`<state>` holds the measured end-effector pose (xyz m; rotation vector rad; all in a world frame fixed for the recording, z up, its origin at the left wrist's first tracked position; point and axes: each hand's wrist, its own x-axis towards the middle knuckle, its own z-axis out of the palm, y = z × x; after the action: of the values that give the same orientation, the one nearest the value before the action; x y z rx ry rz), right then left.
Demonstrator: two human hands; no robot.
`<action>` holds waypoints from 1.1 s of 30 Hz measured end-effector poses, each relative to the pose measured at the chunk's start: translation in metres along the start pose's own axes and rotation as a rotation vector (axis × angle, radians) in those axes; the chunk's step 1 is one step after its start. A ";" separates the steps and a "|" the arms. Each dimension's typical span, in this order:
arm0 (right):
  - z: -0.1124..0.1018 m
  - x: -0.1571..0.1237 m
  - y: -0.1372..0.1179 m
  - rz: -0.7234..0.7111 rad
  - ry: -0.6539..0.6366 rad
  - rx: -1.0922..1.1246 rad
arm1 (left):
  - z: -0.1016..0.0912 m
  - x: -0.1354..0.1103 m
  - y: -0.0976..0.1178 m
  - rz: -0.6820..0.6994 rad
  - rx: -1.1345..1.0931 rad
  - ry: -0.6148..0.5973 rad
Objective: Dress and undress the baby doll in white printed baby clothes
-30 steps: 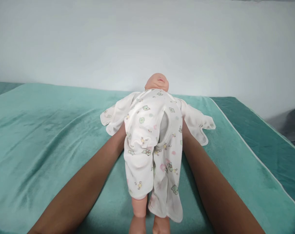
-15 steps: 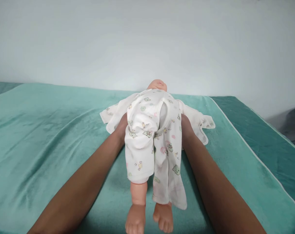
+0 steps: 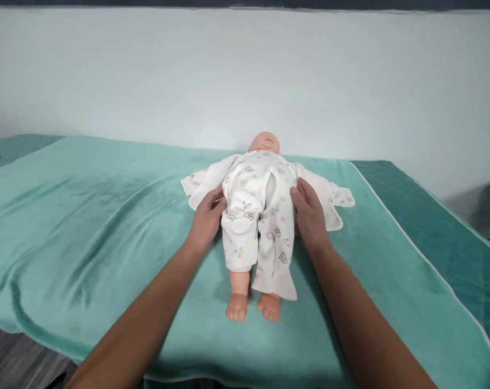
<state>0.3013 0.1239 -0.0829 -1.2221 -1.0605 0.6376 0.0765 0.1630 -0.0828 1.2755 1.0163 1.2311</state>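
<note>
A baby doll lies on its back, its head toward the wall and its bare feet toward me. White printed baby trousers cover it from chest to lower legs; the leg on the right side hangs lower, almost to the foot. Under the doll spreads a white baby jacket, both sleeves stretched outward. At the left hip, my left hand has its fingers closed at the trousers' side. My right hand grips the trousers at the opposite hip, thumb against the cloth. Some fingertips are hidden.
A light green blanket with soft folds covers the bed. Darker green cloth shows along the right. Behind the doll's head rises a white wall. Grey floor appears at the lower left.
My hands have come out from behind the doll's waist and are now visible at its hips. The view has drawn back, bringing the floor and the wall's dark upper edge into sight.
</note>
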 end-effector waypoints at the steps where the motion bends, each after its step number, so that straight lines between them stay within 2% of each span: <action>1: 0.000 -0.017 -0.007 -0.052 0.025 -0.075 | -0.006 -0.017 0.000 0.005 0.075 0.016; 3: -0.001 -0.051 -0.024 -0.217 -0.031 -0.214 | -0.019 -0.050 -0.003 -0.014 0.178 -0.005; 5: 0.000 -0.081 -0.042 -0.356 -0.143 -0.351 | -0.030 -0.080 -0.006 0.029 0.241 -0.091; 8: 0.005 -0.108 -0.064 -0.412 -0.357 -0.600 | -0.036 -0.109 -0.011 0.169 0.363 -0.212; 11: 0.015 -0.116 -0.076 -0.399 -0.491 -0.943 | -0.032 -0.117 -0.014 0.249 0.493 -0.204; 13: 0.024 -0.115 -0.077 -0.405 -0.509 -1.109 | -0.026 -0.116 -0.013 0.251 0.529 -0.181; 15: 0.031 -0.113 -0.075 -0.432 -0.493 -1.180 | -0.023 -0.113 -0.011 0.232 0.537 -0.157; 18: 0.035 -0.112 -0.071 -0.474 -0.439 -1.149 | -0.022 -0.113 -0.009 0.247 0.504 -0.134; 22: 0.030 -0.124 -0.076 -0.525 -0.403 -0.983 | -0.030 -0.123 -0.009 0.336 0.357 -0.124; 26: 0.024 -0.145 -0.084 -0.552 -0.488 -0.880 | -0.041 -0.136 -0.014 0.353 0.234 -0.112; 30: 0.013 -0.156 -0.084 -0.534 -0.580 -0.814 | -0.049 -0.146 -0.017 0.285 0.260 -0.139; 33: -0.007 -0.159 -0.083 -0.496 -0.538 -0.676 | -0.051 -0.149 -0.015 0.284 0.313 -0.149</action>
<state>0.2307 -0.0382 -0.0510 -1.2956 -2.0688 0.2085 0.0107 0.0230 -0.1167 1.7774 0.9678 1.1959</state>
